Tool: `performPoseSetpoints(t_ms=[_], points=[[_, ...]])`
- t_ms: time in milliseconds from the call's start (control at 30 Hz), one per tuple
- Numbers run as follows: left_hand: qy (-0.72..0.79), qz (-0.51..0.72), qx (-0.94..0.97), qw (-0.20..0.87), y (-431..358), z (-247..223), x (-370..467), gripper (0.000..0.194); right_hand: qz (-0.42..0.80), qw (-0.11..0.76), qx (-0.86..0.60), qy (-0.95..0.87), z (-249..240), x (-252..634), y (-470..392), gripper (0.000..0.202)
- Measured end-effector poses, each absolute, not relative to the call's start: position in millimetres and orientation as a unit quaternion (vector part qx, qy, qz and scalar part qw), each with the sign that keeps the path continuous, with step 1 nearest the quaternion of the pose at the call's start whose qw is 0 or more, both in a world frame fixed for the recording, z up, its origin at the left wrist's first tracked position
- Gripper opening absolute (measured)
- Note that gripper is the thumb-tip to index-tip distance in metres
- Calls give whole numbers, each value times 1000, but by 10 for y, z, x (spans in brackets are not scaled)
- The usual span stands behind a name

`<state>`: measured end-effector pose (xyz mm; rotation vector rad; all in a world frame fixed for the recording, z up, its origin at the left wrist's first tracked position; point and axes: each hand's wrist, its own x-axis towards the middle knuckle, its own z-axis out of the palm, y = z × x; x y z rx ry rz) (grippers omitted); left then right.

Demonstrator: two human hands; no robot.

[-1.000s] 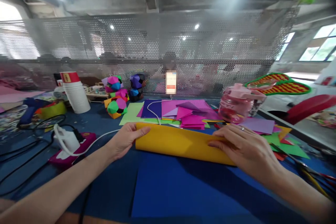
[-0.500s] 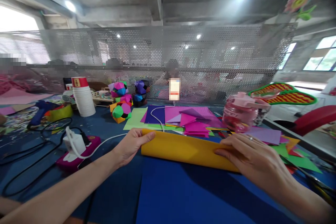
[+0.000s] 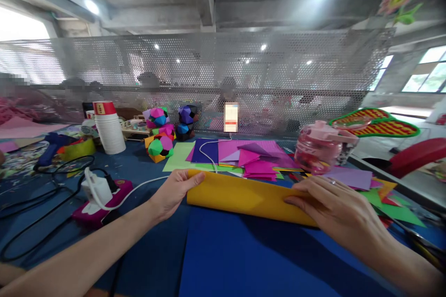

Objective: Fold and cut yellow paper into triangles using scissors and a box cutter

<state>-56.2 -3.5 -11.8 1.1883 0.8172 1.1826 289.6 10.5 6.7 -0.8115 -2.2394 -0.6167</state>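
A yellow sheet of paper (image 3: pixel 240 195), bent over along its length, stretches between my two hands. My left hand (image 3: pixel 176 190) pinches its left end, thumb on top. At the right end, my right hand (image 3: pixel 331 204) grips it between thumb and fingers; a ring shows on one finger. Below the yellow paper lies a large blue sheet (image 3: pixel 237 255), partly in the shadow of my right arm. Pink and magenta paper pieces (image 3: pixel 259 169) lie just beyond the yellow sheet.
At left stand a purple power strip (image 3: pixel 120 192) with a white charger (image 3: pixel 95 190) and stacked paper cups (image 3: pixel 110 130). Colourful paper balls (image 3: pixel 159 147) stand behind. A pink bottle (image 3: pixel 317 146), scissors (image 3: pixel 423 243) and coloured scraps (image 3: pixel 400 211) are at right. A perforated screen (image 3: pixel 209 65) closes the back.
Almost nothing differs. Both hands keep their hold on the yellow paper, and the whole view has shifted very slightly.
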Motion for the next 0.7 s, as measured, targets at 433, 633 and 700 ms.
performPoseSetpoints(t_ms=[433, 633, 700], points=[[414, 577, 453, 538, -58, -68, -587, 33, 45, 414, -468, -779, 109, 2871, 107, 21], [472, 583, 381, 541, -52, -24, -590, 52, 102, 420, -511, -743, 100, 2904, 160, 34], [492, 575, 364, 543, -31, -37, -610, 58, 129, 421, -513, -737, 93, 2918, 172, 37]])
